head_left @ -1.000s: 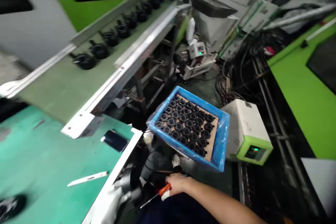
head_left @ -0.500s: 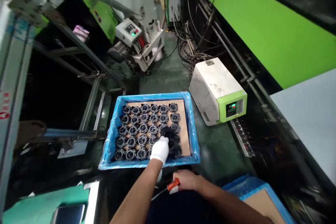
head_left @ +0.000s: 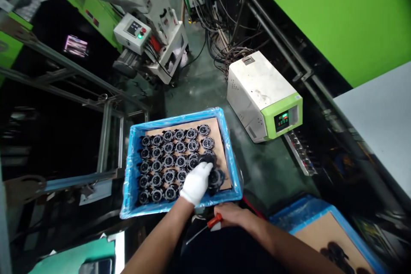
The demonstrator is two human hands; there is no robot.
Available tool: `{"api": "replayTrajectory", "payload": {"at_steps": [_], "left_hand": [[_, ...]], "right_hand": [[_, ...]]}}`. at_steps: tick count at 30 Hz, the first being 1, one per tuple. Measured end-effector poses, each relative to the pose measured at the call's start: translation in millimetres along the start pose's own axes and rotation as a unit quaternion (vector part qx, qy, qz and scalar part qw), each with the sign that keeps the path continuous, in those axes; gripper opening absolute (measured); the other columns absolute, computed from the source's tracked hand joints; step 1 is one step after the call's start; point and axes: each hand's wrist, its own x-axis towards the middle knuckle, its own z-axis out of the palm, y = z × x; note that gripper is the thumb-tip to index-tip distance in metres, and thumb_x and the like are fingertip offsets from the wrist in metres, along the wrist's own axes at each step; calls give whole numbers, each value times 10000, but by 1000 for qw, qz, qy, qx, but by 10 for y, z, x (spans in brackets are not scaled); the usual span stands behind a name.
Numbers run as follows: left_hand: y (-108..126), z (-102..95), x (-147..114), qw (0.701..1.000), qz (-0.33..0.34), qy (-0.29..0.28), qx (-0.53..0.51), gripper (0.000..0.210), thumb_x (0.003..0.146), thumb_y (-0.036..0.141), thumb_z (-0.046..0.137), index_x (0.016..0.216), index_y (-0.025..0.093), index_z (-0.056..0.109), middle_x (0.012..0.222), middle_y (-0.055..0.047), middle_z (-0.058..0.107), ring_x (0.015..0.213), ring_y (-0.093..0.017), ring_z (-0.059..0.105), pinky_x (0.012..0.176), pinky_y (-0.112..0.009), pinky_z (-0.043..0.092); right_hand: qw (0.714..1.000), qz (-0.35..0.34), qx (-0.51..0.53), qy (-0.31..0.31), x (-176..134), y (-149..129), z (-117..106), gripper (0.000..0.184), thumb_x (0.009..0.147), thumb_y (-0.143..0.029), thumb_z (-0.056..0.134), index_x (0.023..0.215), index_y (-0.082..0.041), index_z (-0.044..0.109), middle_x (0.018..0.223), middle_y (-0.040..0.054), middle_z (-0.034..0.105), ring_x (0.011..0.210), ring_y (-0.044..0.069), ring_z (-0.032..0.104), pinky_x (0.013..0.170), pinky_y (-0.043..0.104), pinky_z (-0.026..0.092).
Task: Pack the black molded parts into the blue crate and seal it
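My left hand (head_left: 195, 183), in a white glove, reaches into the right part of a blue plastic-lined crate (head_left: 130, 171). Its fingers are closed on a round black plastic part (head_left: 207, 159). Right beside the fingers is another black part (head_left: 216, 178), blurred; whether it is held too I cannot tell. Rows of similar round black parts (head_left: 168, 161) stand on a brown cardboard sheet (head_left: 221, 137) in the crate. Below the crate's front edge, my right hand (head_left: 228, 214) is wrapped round the orange handle of a screwdriver (head_left: 214, 220), its thin shaft pointing lower left.
A second blue crate (head_left: 345, 222) at the lower right has cardboard and some dark parts. Beyond the first crate stand a white and green machine unit (head_left: 263, 90) and a control box (head_left: 132, 32). A metal frame (head_left: 104, 137) rises on the left, above a green surface (head_left: 77, 254).
The view has shifted and turned slightly. My left hand has moved a little within the crate with the black part. My right hand still grips the screwdriver, now closer to the crate's edge.
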Motion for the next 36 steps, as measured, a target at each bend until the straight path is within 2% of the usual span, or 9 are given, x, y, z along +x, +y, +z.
{"api": "replayTrajectory", "payload": {"at_steps": [4,7,16,23,26,29,32,34,36], "left_hand": [[255,127,606,991,115,-64,8,274,974,336,577,1187,167,617,1174,-82,636,1054,-215,623,928,-437,543],[307,284,754,986,133,-98,28,257,960,356,605,1113,152,637,1128,-78,648,1004,-203,635,891,-419,558],[300,439,773,991,70,-94,68,310,963,365,600,1199,164,610,1210,-97,626,1039,-214,634,900,-428,565],[558,766,628,981,113,-154,41,273,956,359,615,1129,150,639,1129,-82,657,997,-201,648,881,-413,571],[621,749,545,984,106,-143,23,311,946,376,625,1157,148,631,1176,-95,641,1063,-227,628,927,-449,547],[409,532,497,995,49,-89,13,396,954,408,595,1285,191,577,1360,-112,552,1220,-271,550,1028,-506,483],[-21,272,467,996,-76,-22,29,528,967,429,555,1442,231,439,1516,-140,397,1321,-318,459,1081,-553,428],[-288,181,461,989,-144,-6,35,615,938,449,597,1475,230,392,1521,-156,376,1287,-330,484,1037,-553,464],[-460,168,459,984,-174,-14,30,613,906,449,649,1436,221,442,1470,-147,434,1206,-306,541,970,-518,515]], "right_hand": [[999,13,30,22,-83,80,40,475,875,-609,670,1064,-173,663,1034,58,685,924,220,653,845,427,550],[997,33,49,43,-181,149,56,473,895,-601,648,1101,-175,651,1061,66,682,938,222,652,861,435,546],[994,45,73,67,-283,195,-15,465,912,-591,637,1117,-174,649,1058,66,685,953,225,658,872,445,550],[992,52,90,77,-289,235,31,466,893,-576,667,1132,-176,649,1079,69,685,961,229,655,873,445,548],[992,47,92,76,-307,246,72,449,901,-554,667,1141,-175,643,1100,72,679,989,235,650,893,455,541],[993,35,91,70,-324,255,100,416,921,-529,653,1135,-172,640,1100,69,677,998,235,650,894,454,541],[993,28,92,65,-324,273,115,399,923,-519,652,1125,-174,641,1102,70,677,994,232,649,889,444,541],[993,25,93,63,-319,285,119,400,910,-519,667,1116,-177,642,1106,70,676,996,232,646,891,443,536],[993,25,94,62,-316,295,115,409,902,-525,673,1114,-177,641,1106,69,673,992,232,643,888,444,534]]}}
